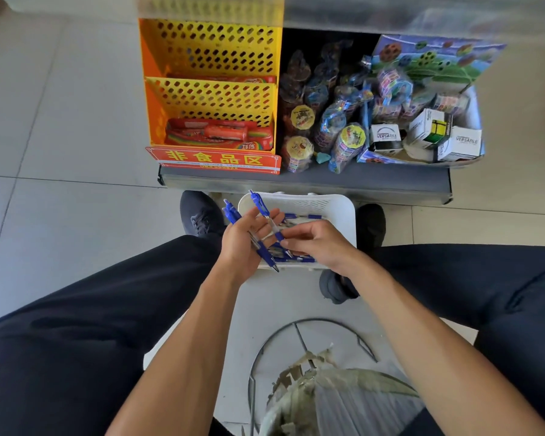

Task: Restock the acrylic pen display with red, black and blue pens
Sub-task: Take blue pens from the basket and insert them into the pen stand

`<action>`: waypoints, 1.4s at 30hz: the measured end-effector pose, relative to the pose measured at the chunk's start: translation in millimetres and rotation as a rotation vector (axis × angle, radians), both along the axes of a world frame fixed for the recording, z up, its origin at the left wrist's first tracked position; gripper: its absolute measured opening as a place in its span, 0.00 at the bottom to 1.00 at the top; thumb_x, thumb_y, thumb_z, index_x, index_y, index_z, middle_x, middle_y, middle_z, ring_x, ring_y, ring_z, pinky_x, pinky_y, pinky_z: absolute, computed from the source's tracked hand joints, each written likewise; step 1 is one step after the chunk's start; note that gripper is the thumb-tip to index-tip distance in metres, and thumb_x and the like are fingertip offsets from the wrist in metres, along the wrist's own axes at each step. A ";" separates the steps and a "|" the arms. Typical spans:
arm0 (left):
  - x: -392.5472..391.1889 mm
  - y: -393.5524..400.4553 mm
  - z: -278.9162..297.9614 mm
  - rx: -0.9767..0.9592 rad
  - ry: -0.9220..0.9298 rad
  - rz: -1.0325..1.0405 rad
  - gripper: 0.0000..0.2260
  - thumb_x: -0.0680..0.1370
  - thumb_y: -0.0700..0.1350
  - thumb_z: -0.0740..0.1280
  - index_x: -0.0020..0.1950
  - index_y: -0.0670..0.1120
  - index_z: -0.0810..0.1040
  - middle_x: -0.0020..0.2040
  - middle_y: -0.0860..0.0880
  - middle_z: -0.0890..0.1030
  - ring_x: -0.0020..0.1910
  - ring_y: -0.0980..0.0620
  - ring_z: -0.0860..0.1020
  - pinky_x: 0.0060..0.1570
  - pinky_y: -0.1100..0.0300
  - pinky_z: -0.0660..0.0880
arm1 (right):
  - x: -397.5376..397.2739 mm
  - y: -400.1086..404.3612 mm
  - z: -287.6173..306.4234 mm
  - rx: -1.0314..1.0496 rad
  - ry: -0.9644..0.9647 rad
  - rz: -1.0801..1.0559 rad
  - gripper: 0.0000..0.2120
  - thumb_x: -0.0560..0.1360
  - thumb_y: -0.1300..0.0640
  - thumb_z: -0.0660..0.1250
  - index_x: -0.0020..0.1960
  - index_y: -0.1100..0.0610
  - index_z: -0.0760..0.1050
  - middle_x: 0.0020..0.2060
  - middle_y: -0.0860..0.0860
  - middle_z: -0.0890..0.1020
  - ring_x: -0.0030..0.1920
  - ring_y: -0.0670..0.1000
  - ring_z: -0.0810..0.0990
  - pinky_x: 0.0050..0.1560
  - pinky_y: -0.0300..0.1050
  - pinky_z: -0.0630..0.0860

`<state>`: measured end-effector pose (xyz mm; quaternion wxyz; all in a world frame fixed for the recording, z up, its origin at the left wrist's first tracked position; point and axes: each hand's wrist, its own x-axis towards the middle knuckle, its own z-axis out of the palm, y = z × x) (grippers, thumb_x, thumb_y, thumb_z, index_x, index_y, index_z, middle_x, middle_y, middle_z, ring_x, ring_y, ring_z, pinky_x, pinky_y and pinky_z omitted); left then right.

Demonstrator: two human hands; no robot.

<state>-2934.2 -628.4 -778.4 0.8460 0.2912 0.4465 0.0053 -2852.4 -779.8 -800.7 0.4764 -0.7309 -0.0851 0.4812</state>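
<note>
The pale tiled floor (60,127) takes up most of the view, smooth and glossy. At twelve o'clock stands a low shelf (306,184) with a grey front edge. On its left sits a yellow rack (211,55) of perforated metal with two tiers, red candy packs (221,135) lying in the lower one, and a red sign (214,159) with yellow characters below it. To the right are toys in shiny printed wrappers (337,133) and three white cardboard boxes (460,143).

The person sits with dark trousers (76,325) spread wide and two black shoes (199,215) planted at eleven and one o'clock. At six o'clock is a round wire frame (315,357) with crumpled plastic inside.

Between the feet rests a white plastic basket (337,209) with slotted walls, holding loose blue pens (299,217); how many lie in it I cannot tell.

The left hand (246,243) is turned palm-up over the basket's nine o'clock edge, fingers curled loosely round a bunch of blue pens (232,214), roughly three, clips pointing to eleven o'clock and tips to five. The right hand (318,243) comes in from three o'clock, its fingers (291,243) pinching a single blue pen (261,206) by its rubber grip, the clear barrel slanting up to eleven o'clock and lying across the left fingertips.
</note>
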 end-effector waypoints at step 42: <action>-5.7 19.2 -44.9 0.107 0.259 -0.044 0.25 0.83 0.51 0.64 0.29 0.50 0.58 0.25 0.52 0.58 0.23 0.55 0.54 0.25 0.60 0.53 | 13.4 21.2 -148.9 -0.560 -0.221 0.356 0.12 0.75 0.62 0.69 0.57 0.55 0.81 0.57 0.56 0.82 0.57 0.59 0.80 0.61 0.50 0.78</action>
